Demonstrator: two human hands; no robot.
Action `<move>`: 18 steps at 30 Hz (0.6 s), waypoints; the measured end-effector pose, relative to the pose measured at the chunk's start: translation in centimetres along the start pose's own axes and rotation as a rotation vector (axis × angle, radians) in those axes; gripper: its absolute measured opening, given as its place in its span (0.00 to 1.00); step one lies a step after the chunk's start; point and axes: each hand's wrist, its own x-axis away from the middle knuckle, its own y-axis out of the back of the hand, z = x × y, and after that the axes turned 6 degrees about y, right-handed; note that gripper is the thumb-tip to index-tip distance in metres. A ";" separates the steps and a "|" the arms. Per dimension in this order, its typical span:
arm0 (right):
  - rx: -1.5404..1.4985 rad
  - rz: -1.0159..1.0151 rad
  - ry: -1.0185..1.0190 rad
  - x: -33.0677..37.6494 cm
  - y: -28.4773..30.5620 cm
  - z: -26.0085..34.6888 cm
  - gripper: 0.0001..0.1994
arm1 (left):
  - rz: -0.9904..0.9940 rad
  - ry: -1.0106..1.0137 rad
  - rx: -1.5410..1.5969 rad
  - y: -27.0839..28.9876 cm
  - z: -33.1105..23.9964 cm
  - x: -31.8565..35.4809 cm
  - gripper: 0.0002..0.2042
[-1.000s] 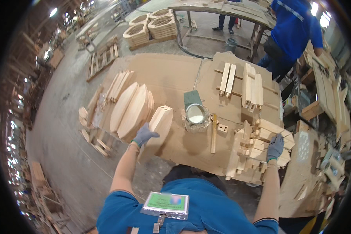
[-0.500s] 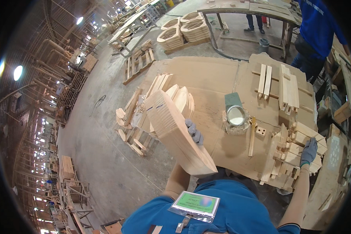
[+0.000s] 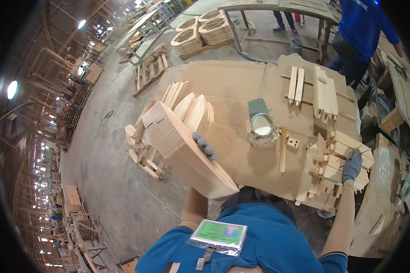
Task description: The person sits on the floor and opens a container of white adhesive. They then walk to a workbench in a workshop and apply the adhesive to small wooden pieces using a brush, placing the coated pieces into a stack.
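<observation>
A large pale wooden block (image 3: 187,157) is held up slantwise over the near left edge of the bench (image 3: 241,166), in front of the wearer's body. Its upper left end carries two short blue marks, its broad face is ridged lengthwise, and its lower end slopes down toward the wearer's shirt. The left grip (image 3: 204,146), in a grey glove, is closed on this block: the fingers fold over its right edge, while the thumb and palm are hidden behind the wood.

Just behind the block stand curved boards (image 3: 195,113), and beside them lie slender pale strips (image 3: 172,94).

To the right, the right grip (image 3: 352,164), also gloved, rests on top of a heap of short wooden pieces (image 3: 331,174); whether its fingers close around one, I cannot tell.

Between the two hands, a round container (image 3: 262,125) with white contents sits just in front of a green block (image 3: 257,107). Near it are a narrow wooden stick (image 3: 283,152) and a small drilled block (image 3: 293,143). Farther back on the cardboard covering lie two thin bars (image 3: 296,86) and a group of thicker bars (image 3: 324,98).

Beyond the bench are stacked wooden frames (image 3: 200,36), a pallet (image 3: 150,73) and a person in blue (image 3: 357,29).
</observation>
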 end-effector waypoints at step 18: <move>-0.017 0.003 -0.015 -0.6 1.1 1.4 0.12 | -1.419 0.845 -2.059 10.1 -0.5 2.0 0.35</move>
